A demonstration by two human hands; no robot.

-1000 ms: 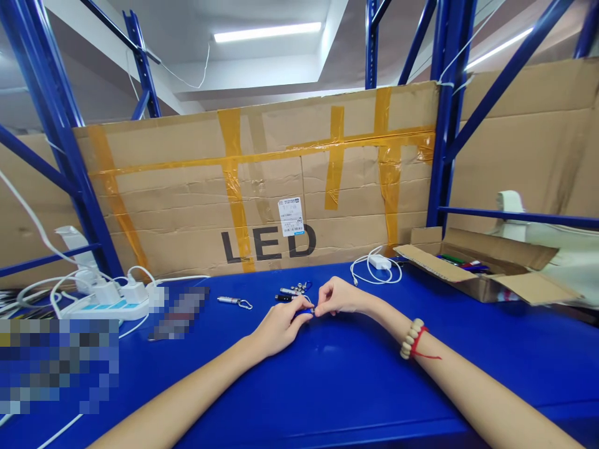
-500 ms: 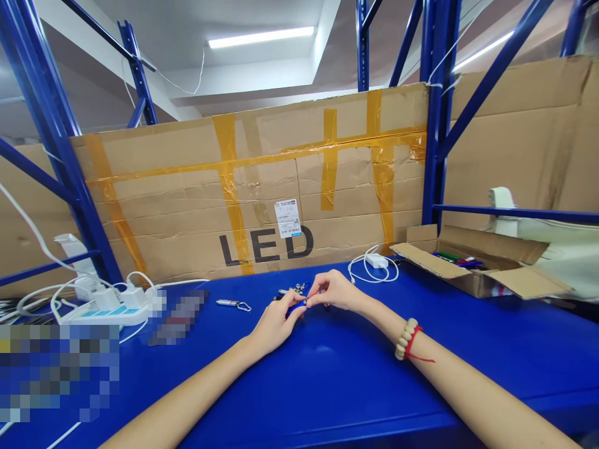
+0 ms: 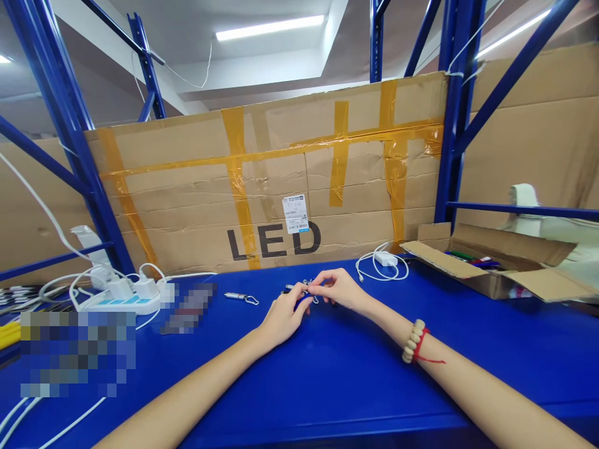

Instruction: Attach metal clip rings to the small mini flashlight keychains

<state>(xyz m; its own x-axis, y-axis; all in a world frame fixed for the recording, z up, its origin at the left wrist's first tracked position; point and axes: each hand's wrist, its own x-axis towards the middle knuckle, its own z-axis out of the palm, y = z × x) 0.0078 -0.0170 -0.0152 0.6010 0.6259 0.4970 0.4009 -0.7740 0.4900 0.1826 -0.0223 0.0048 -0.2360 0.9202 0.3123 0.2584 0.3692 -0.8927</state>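
Observation:
My left hand rests on the blue tabletop with thumb and fingers curled in a pinch. Between them shows part of a small blue keychain flashlight, mostly covered by the fingers. Facing it, my right hand pinches with thumb and forefinger close to the left fingertips; what is in that pinch is too small and hidden to make out. A little metal clip shows just under the right fingers. Several small metal pieces lie right behind the hands, partly covered. To the left lies a silver keychain flashlight with a carabiner loop.
A white charger with a coiled cable lies behind my right hand. An open cardboard box with pens stands at the right. At the left are a power strip and loose cables. A taped cardboard panel backs the table.
The view has shifted slightly left, so everything sits further right in it. My fingers have changed their grip, and less of the blue flashlight shows. A metal clip now shows under my right fingers.

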